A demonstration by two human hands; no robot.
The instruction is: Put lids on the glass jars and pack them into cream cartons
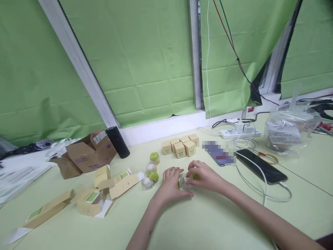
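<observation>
Left grip [171, 184], right grip [205, 176], clear container [184, 184] between

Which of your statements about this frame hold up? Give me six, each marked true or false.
1. The left hand and right hand are both at one clear container. True.
2. The right hand holds a pen. False: its fingers are at the container.
3. A cable is plugged into the black phone. True.
4. That cable is red. False: it is white.
5. Closed tan cartons stand right of the brown cardboard box. True.
6. That box is sealed. False: it is open.
</observation>
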